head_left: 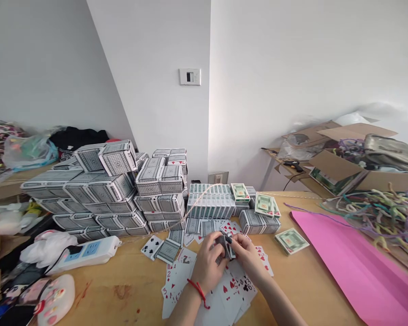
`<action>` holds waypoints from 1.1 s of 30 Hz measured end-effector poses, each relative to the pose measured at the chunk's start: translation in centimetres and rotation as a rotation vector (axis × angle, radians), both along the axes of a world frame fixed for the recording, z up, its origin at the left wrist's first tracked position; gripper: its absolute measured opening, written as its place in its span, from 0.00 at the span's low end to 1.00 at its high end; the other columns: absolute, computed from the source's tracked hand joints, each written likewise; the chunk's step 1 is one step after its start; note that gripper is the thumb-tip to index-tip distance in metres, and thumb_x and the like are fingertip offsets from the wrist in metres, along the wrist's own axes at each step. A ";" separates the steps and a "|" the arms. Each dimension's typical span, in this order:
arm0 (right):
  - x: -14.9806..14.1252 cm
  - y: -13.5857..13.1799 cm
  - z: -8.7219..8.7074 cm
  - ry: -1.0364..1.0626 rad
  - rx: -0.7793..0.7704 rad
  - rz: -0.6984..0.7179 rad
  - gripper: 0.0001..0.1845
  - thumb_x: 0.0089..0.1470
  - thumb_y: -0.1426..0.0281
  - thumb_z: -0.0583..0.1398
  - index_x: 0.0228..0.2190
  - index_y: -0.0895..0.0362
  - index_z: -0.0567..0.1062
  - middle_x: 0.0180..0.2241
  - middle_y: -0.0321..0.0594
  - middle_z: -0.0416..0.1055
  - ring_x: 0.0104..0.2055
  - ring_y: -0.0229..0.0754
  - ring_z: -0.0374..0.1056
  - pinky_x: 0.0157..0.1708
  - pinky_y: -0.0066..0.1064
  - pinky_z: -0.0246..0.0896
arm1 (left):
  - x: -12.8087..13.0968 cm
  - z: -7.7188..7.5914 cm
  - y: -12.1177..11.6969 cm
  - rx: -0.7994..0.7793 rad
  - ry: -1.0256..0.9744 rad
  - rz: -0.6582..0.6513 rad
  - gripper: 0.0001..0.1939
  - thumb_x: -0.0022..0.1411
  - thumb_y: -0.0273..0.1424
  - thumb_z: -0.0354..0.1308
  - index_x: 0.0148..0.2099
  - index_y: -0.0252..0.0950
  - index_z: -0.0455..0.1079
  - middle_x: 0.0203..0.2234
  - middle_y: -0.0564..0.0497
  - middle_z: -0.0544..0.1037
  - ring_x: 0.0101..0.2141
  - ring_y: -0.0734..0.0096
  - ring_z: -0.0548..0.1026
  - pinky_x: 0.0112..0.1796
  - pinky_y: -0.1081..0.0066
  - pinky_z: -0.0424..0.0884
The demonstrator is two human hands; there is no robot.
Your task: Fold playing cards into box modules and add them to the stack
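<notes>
Over a spread of loose playing cards (229, 290), my left hand (209, 260) is closed around a small bunch of playing cards (228, 246) with patterned grey backs. My right hand (245, 251) pinches the same bunch from the right side, thumb and fingers at its edge. Some of the bunch is hidden behind my fingers. Face-up cards and card backs lie scattered beneath both hands, among them a face-up spade card (151, 245) and a face-down card (167, 251) to the left.
Stacked card bundles (98, 190) rise at the back left, beside a row of packed decks (211, 201). Green card boxes (291, 241) sit to the right, near a pink sheet (357, 267). A white power strip (88, 253) and tangled cords (384, 213) flank the work area.
</notes>
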State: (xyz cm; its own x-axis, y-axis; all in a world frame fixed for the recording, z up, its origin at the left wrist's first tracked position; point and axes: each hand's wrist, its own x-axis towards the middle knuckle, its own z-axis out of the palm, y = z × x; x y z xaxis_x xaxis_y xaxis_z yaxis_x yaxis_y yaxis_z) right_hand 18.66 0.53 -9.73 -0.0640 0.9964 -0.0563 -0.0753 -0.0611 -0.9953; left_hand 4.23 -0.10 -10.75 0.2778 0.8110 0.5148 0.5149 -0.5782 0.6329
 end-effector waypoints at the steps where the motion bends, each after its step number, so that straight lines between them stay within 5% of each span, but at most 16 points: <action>1: -0.1 0.0 0.1 -0.011 0.014 -0.002 0.18 0.47 0.55 0.58 0.19 0.54 0.60 0.20 0.30 0.53 0.22 0.35 0.48 0.22 0.27 0.45 | 0.0 -0.1 0.0 0.002 -0.003 0.008 0.13 0.44 0.15 0.53 0.27 0.38 0.59 0.46 0.47 0.67 0.47 0.60 0.68 0.44 0.59 0.69; 10: -0.3 -0.2 -0.1 -0.110 0.116 -0.059 0.20 0.46 0.54 0.59 0.19 0.55 0.60 0.21 0.32 0.56 0.25 0.37 0.52 0.26 0.28 0.50 | -0.2 0.0 0.0 -0.029 0.005 -0.037 0.13 0.44 0.14 0.50 0.27 0.39 0.59 0.49 0.47 0.67 0.49 0.62 0.67 0.46 0.60 0.68; 33: -0.6 -0.3 0.8 -0.076 0.026 -0.106 0.21 0.41 0.51 0.60 0.18 0.55 0.63 0.18 0.31 0.55 0.22 0.36 0.51 0.23 0.28 0.48 | -0.5 0.1 -0.1 -0.011 -0.029 -0.025 0.11 0.44 0.17 0.53 0.26 0.39 0.60 0.49 0.47 0.69 0.48 0.60 0.69 0.45 0.59 0.68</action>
State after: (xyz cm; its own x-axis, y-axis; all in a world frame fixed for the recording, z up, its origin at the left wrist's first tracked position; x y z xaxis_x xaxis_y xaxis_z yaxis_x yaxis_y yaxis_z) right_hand 18.06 0.22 -8.98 0.0453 0.9985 -0.0314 -0.0048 -0.0313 -0.9995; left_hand 3.76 -0.21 -10.70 0.2831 0.8094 0.5145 0.4815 -0.5839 0.6537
